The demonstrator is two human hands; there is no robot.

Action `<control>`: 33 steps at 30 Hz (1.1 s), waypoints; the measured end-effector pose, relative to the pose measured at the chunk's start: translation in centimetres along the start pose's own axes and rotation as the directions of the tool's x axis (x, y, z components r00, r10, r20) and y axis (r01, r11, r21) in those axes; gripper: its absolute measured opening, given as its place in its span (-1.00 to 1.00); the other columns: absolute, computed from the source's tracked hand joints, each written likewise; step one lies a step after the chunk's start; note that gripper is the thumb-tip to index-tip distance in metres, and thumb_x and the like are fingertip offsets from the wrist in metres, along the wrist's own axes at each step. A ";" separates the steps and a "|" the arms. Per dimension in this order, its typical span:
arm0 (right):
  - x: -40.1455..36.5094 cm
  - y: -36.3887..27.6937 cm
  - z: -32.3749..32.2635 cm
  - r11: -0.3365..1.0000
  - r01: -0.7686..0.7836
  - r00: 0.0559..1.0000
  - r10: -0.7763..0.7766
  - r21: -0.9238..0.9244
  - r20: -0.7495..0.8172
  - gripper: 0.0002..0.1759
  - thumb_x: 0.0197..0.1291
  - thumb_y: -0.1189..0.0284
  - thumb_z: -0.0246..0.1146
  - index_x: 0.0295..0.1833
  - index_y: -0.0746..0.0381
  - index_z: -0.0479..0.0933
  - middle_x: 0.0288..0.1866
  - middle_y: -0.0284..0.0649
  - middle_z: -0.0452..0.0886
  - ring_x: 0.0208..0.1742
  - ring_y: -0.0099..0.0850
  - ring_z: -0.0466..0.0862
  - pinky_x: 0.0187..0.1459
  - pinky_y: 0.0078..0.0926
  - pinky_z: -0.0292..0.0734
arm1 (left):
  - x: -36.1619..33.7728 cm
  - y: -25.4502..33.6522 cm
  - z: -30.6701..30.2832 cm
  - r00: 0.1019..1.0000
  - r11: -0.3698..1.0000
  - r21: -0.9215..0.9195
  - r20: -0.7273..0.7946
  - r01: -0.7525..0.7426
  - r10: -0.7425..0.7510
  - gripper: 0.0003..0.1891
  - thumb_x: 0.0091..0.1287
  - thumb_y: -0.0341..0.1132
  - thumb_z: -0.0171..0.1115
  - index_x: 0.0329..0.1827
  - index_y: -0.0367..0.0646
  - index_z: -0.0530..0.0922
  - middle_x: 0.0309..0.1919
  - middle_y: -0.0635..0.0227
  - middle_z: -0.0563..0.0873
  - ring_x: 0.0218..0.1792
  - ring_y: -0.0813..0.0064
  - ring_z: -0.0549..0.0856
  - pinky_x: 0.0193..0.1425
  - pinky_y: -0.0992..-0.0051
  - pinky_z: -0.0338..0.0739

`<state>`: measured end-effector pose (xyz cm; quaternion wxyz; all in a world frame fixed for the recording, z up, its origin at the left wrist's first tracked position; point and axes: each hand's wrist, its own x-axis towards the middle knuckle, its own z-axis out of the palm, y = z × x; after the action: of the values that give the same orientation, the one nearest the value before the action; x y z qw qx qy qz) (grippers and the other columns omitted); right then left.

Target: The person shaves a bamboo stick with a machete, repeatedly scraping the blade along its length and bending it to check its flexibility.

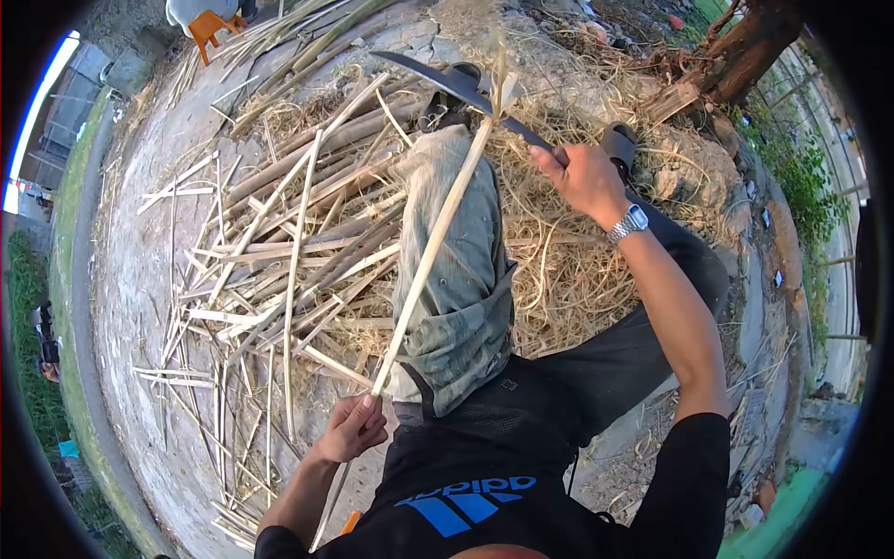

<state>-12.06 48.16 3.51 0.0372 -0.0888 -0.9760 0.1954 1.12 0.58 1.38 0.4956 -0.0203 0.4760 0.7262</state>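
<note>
My right hand (pixel 589 183) is closed round the handle of a long curved machete (pixel 436 78), with a watch on the wrist. The dark blade crosses the far end of a pale bamboo strip (pixel 436 244), where the strip looks split into thin slivers. Near my waist, my left hand (pixel 352 429) grips the strip's near end between thumb and fingers. The strip slants up along a grey-green cloth (pixel 453 307) draped over my bent leg. My right palm and most of the handle are hidden.
Several split bamboo strips (pixel 296 270) lie piled on the concrete (pixel 130 307) to the left. Curled shavings (pixel 559 270) cover the ground between my legs. A tree trunk (pixel 759 51) stands at the upper right, and an orange stool (pixel 210 30) at the upper left.
</note>
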 end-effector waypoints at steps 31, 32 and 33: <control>-8.7 -1.5 -4.6 0.342 0.063 0.920 0.345 0.938 -0.187 -0.61 0.48 0.23 0.33 -0.38 0.21 0.46 -0.63 -0.42 0.47 -0.70 -0.68 0.43 -0.65 -0.62 0.31 | 9.9 10.6 4.2 0.761 0.209 0.950 0.042 -0.231 0.648 -0.68 0.63 -0.27 0.11 -0.27 -0.29 0.65 -0.70 0.39 0.44 -0.62 0.63 0.37 -0.51 0.46 0.26; -9.2 -1.6 -5.0 0.358 0.070 0.916 0.346 0.931 -0.202 -0.61 0.48 0.23 0.33 -0.38 0.21 0.46 -0.63 -0.42 0.47 -0.70 -0.68 0.43 -0.65 -0.62 0.31 | 10.4 10.9 4.9 0.759 0.209 0.953 0.033 -0.221 0.650 -0.69 0.65 -0.26 0.08 -0.20 -0.31 0.65 -0.68 0.46 0.42 -0.59 0.68 0.35 -0.49 0.48 0.24; -9.7 -1.7 -5.4 0.415 0.110 0.906 0.331 0.903 -0.263 -0.61 0.48 0.25 0.31 -0.39 0.22 0.46 -0.63 -0.42 0.47 -0.70 -0.69 0.43 -0.64 -0.63 0.31 | 11.1 10.9 5.0 0.698 0.176 0.944 0.074 -0.278 0.712 -0.74 0.62 -0.23 0.15 -0.10 -0.26 0.65 -0.71 0.32 0.48 -0.68 0.58 0.45 -0.53 0.45 0.29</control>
<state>-2.27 46.82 8.79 0.2653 -0.1586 -0.6776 0.6673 -10.34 11.33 5.88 0.0415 0.2722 0.8555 0.4386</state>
